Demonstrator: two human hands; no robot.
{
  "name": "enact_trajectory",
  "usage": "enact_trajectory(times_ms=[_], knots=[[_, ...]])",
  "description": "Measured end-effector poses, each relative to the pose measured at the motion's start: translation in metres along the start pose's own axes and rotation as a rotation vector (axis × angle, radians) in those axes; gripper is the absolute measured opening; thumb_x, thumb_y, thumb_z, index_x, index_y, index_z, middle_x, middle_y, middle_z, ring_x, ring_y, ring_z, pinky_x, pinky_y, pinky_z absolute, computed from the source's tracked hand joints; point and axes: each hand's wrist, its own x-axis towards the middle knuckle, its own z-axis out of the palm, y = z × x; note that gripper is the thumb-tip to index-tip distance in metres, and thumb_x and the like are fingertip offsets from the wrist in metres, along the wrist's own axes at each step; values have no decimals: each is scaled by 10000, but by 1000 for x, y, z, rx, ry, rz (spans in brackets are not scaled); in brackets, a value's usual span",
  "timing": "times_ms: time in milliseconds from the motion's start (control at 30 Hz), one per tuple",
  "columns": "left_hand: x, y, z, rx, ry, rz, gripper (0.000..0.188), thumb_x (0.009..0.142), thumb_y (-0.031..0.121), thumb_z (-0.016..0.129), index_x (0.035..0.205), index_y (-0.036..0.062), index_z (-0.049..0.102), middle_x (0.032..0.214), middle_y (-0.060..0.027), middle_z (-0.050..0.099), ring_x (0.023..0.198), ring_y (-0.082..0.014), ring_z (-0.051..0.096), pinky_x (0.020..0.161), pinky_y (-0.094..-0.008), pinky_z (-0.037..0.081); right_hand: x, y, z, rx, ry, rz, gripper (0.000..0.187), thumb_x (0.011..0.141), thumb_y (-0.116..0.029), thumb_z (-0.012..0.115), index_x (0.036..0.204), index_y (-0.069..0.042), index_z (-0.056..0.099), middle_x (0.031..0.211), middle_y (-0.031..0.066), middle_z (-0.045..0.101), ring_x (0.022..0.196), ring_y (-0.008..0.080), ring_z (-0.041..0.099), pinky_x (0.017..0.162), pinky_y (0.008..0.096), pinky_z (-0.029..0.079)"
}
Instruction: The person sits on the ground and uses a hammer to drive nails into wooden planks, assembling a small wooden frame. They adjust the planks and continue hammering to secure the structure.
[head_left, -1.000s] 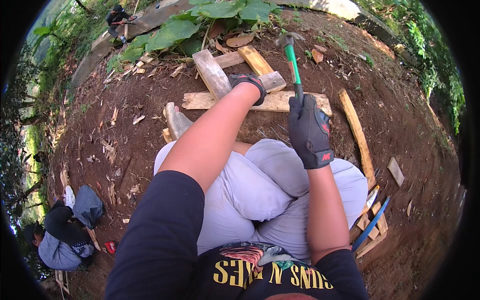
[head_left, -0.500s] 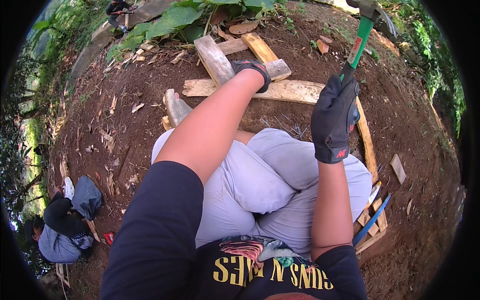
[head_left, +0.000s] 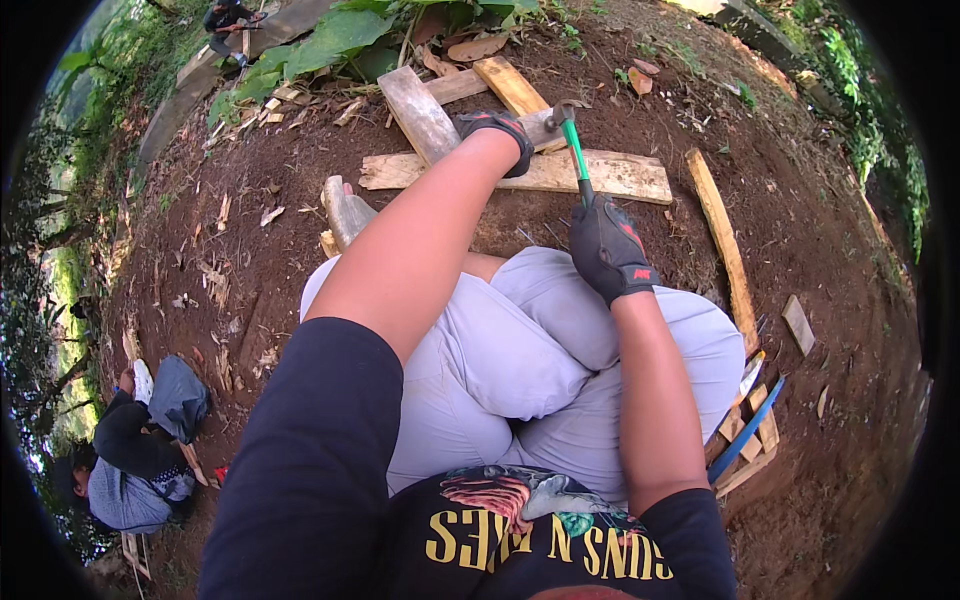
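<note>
My right hand point(head_left: 603, 242), in a black and red work glove, is closed round the black grip of a claw hammer point(head_left: 575, 150) with a green handle. The hammer's head is down at the right end of a short grey board point(head_left: 538, 126). My left hand point(head_left: 495, 137), also gloved, grips that short board farther left; its fingers are partly hidden. A wider weathered plank point(head_left: 418, 115) slants up beside the left hand. A long pale plank point(head_left: 600, 176) lies crosswise beneath, and a yellowish board point(head_left: 510, 88) angles away behind.
Loose nails point(head_left: 525, 236) lie on the soil by my knees. Right of me are a long wooden strip point(head_left: 724, 250), a small wood offcut point(head_left: 798, 325) and a blue-edged tool point(head_left: 746, 430), likely a saw. One person point(head_left: 130, 470) sits at lower left, another point(head_left: 228, 28) far back.
My right hand has swung the hammer down and left, from raised at the upper right to the short board's end. The left hand stays on the board.
</note>
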Motion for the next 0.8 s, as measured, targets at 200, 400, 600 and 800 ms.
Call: enact_trajectory(times_ms=[200,400,600,800], knots=[[-14,-12,20,-16,-24,-54,547,910,278,616,1425,106,676,1498,-125,636,1388,-301,608,1117,-453,497,15,-67,-96,185,584,130,331,1114,-298,503,1186,2,623,930,217,659,848,438,670,745,541,514],[20,-14,24,-4,-44,-112,545,904,270,624,1425,120,681,1495,-113,641,1391,-306,606,1124,-463,491,3,-29,-32,17,-89,164,317,1075,-310,528,1050,-2,600,973,314,706,909,490,712,737,595,553],[17,-16,31,-37,-62,-117,552,903,259,614,1436,125,671,1511,-113,628,1399,-300,599,1128,-461,487,15,-73,-103,192,740,-45,295,1113,-263,523,1141,11,628,933,228,631,815,429,651,710,520,502],[11,-10,13,-31,-38,-45,549,905,267,616,1434,128,673,1515,-113,625,1401,-297,598,1128,-456,488,6,-38,-51,33,-34,272,330,1075,-312,522,1023,1,611,945,292,693,908,488,696,765,579,543]])
